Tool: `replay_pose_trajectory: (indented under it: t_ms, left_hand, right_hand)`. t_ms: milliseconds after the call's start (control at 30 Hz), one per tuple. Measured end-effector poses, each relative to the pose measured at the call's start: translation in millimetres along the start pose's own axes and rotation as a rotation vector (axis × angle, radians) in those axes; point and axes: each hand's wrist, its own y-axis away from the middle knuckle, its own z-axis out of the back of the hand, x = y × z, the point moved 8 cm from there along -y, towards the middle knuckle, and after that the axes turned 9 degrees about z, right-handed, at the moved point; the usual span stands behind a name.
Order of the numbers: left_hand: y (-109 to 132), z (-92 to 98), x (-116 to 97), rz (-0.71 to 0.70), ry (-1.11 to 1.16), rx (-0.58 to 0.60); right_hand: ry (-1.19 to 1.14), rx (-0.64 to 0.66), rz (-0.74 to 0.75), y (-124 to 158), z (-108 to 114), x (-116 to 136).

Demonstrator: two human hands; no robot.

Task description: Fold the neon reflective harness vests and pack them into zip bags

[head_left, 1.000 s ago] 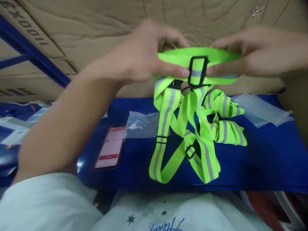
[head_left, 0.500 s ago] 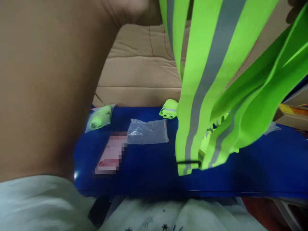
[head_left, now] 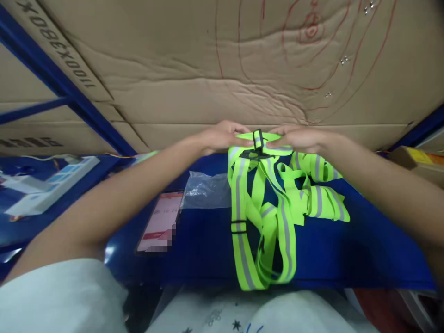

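A neon-green reflective strap vest with grey stripes lies spread on the blue table. My left hand pinches its top band left of the black buckle. My right hand pinches the same band right of the buckle. Both hands hold the band at the far edge of the table, fingers closed on it. The long loops trail toward me and reach the near edge. A bunched part of the strap lies to the right.
A clear zip bag and a phone with a lit screen lie left of the vest. Cardboard sheets and blue shelf bars stand behind. White boxes sit far left.
The vest was lifted high toward the camera half a second ago; now it is laid back down on the table, with both hands holding the top band farther away.
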Motion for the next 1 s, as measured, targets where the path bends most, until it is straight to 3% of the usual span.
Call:
replay_pose_trajectory:
  t_ms: [100,233,333,467,600,800,900,1000]
  left_hand:
    - [-16,3.2,26,-0.129,-0.309,-0.163]
    - [0,-10.9,37,-0.233,-0.597,-0.342]
    - [21,-41.4,43,-0.287,-0.907,-0.333]
    - [42,-80.4,50,-0.43,-1.212,-0.252]
    - [52,-92.7,58,-0.442,-1.247,-0.277]
    - [65,-89.5,64,-0.368,-1.06,-0.253]
    - [60,-75.2,62,-0.293,-0.823,-0.167]
    - [45,-60.3,65,-0.167,-0.629,-0.095]
  right_hand:
    - [-0.026,0.042,0.012,-15,-35,-25]
    - [0.204,-0.083,0.145,-8,-54,-24]
    - [0.317,-0.085,0.223,10,-75,-11]
    - [0.478,0.032,0.246,28,-105,0]
    - [0.459,0.111,0.297,35,-118,6]
    - [0.122,0.116,0.424,35,-108,3]
    - [0.022,0.075,0.351,26,-103,-9]
    - [-0.028,0.022,0.187,13,-102,-22]
